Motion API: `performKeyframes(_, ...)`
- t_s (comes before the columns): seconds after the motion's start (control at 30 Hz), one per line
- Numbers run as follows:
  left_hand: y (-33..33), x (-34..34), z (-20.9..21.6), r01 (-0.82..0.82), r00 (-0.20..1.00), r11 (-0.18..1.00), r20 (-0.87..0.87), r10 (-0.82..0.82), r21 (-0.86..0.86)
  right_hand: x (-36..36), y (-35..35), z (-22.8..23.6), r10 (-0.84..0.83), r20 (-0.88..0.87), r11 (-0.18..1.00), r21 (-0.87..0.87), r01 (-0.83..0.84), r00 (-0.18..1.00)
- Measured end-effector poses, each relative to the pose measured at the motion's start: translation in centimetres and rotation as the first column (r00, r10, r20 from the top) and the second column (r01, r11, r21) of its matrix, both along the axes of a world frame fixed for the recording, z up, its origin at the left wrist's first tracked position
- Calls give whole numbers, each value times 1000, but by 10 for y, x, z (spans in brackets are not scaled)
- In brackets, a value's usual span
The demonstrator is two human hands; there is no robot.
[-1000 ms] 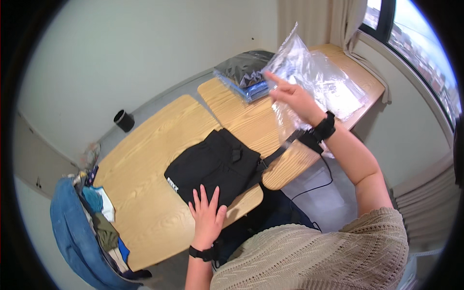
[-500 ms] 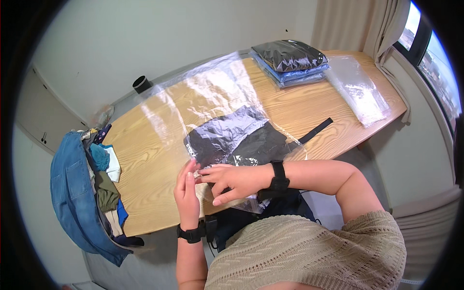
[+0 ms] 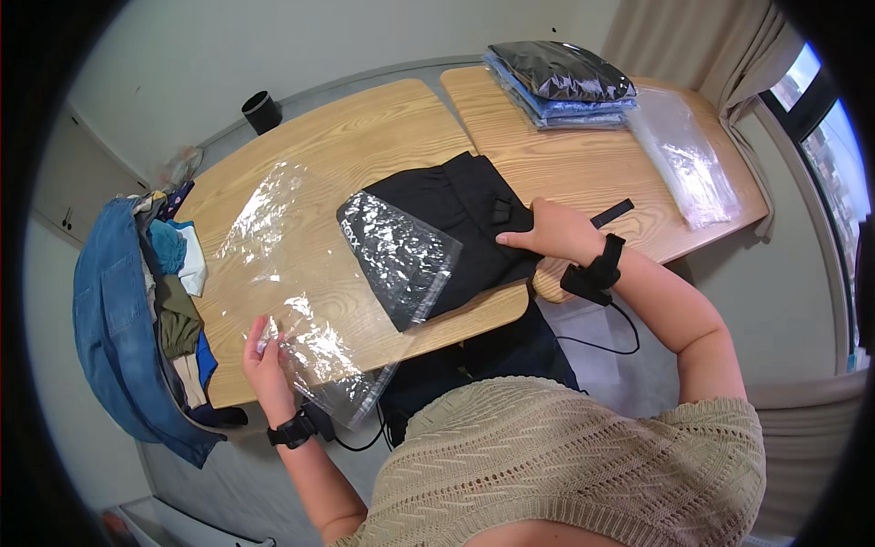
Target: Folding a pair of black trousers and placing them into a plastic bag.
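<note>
A folded black garment (image 3: 447,205) with a printed mark near one edge lies on the wooden table in front of me. My right hand (image 3: 561,233) grips its right edge, thumb on top; the other fingers are partly hidden. A clear plastic bag (image 3: 305,260) is spread to the left, and its open end overlaps the lower left part of the garment. My left hand (image 3: 266,360) pinches the bag's near left corner between thumb and fingers.
A pile of clothes with blue denim (image 3: 118,301) hangs over the table's left end. Bagged folded clothes (image 3: 561,77) are stacked at the far right, beside flat clear bags (image 3: 688,164). A black strap (image 3: 612,213) sticks out on the right. A black bin (image 3: 262,112) stands behind the table.
My hands were close together over the bag and are now apart, left hand to the left, right hand to the right. The bag has slid left off most of the garment.
</note>
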State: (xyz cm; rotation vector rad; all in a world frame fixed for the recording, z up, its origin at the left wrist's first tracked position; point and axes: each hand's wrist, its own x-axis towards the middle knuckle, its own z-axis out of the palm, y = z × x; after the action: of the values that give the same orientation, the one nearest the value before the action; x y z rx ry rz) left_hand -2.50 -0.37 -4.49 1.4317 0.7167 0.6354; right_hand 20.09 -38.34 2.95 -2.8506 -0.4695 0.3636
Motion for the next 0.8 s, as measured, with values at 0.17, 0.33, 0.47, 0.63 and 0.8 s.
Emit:
performKeyframes(0.17, 4, -10, -10, -6, 1000, 999, -26, 7, 31, 11, -1, -11, -12, -145, 998, 65, 21, 989)
performKeyframes(0.33, -8, -4, -2, -1, 998, 1000, -56, 1, -8, 14, -17, -22, -18, -132, 984, 172, 41, 991)
performKeyframes(0.47, -3, -4, -10, 6, 996, 999, -85, -2, 48, 0, -35, -1, -70, -91, 981, 173, 85, 993)
performKeyframes(0.63, -1, -1, -10, -8, 996, 1000, -84, 9, 16, -13, -94, 15, 256, -44, 951, 193, -243, 966)
performKeyframes(0.8, 5, 2, -23, -21, 999, 999, -45, 22, 31, -23, -100, 52, 264, 114, 962, 41, -270, 958)
